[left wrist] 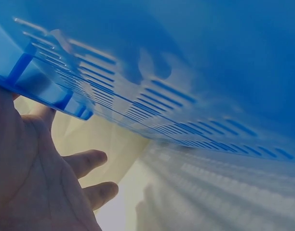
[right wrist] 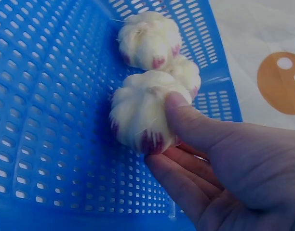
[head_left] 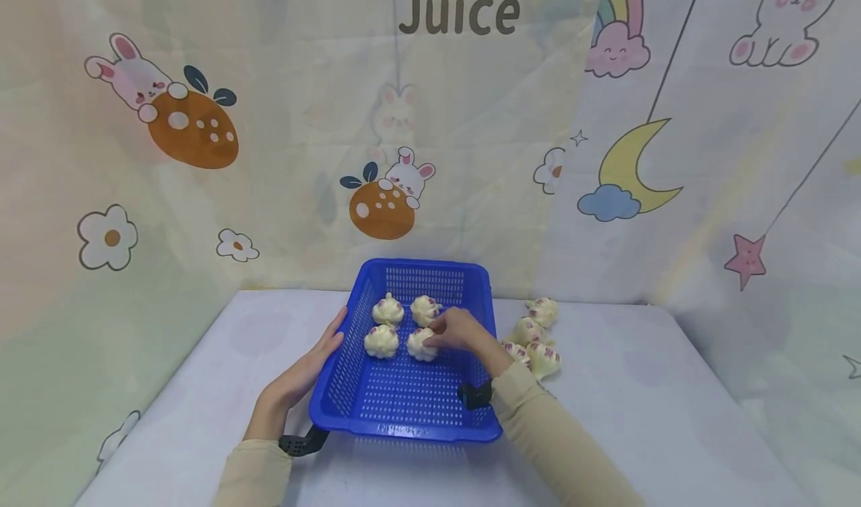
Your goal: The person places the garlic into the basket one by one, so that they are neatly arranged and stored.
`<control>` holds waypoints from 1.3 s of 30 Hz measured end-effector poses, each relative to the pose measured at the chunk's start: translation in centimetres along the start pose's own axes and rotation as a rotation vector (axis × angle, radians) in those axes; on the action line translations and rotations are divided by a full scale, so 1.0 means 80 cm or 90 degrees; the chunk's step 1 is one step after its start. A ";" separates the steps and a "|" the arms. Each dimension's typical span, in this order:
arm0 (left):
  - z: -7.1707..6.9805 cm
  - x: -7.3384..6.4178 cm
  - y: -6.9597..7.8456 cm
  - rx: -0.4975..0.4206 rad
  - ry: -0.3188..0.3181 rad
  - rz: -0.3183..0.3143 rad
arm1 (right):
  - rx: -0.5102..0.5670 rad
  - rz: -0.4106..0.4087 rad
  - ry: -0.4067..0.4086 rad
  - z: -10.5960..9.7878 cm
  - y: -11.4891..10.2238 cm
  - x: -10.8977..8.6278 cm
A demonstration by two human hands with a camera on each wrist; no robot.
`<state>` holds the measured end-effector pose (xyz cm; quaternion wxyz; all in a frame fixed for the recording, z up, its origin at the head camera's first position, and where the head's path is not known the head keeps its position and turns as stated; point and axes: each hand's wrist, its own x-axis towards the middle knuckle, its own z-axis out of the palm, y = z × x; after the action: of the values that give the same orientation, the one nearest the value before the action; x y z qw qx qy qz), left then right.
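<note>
A blue plastic basket [head_left: 430,426] with slotted walls stands in the middle of the table, with several white garlic bulbs [head_left: 382,341] streaked purple inside it. My right hand [head_left: 464,331] reaches over the basket's right side and pinches one garlic bulb [right wrist: 138,113] between thumb and fingers. Two other bulbs [right wrist: 150,41] show behind that one in the right wrist view. At the basket's left side, my left hand [head_left: 299,376] rests along the rim with its fingers fairly straight. The left wrist view shows the basket's rim [left wrist: 51,102] against this hand, two fingers [left wrist: 101,192] extended beneath it.
More garlic bulbs [head_left: 543,359] lie in a loose pile on the white table [head_left: 625,410], just right of the basket. A cloth printed with cartoon rabbits [head_left: 397,193] hangs behind the table, close to the basket's far end.
</note>
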<state>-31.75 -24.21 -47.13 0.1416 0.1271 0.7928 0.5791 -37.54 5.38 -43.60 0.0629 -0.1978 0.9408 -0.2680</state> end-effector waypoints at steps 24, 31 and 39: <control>0.003 -0.001 -0.001 -0.014 0.004 0.003 | -0.001 0.141 0.152 -0.025 -0.006 0.029; 0.005 0.000 0.000 -0.026 0.003 0.009 | -0.045 0.161 0.149 -0.010 -0.006 0.052; 0.003 -0.001 -0.003 -0.034 0.011 0.011 | -0.050 0.161 0.173 0.003 -0.011 0.064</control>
<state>-31.60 -24.12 -47.39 0.1335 0.1251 0.7769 0.6025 -41.83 2.49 -43.43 -0.0393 -0.0425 0.9677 -0.2452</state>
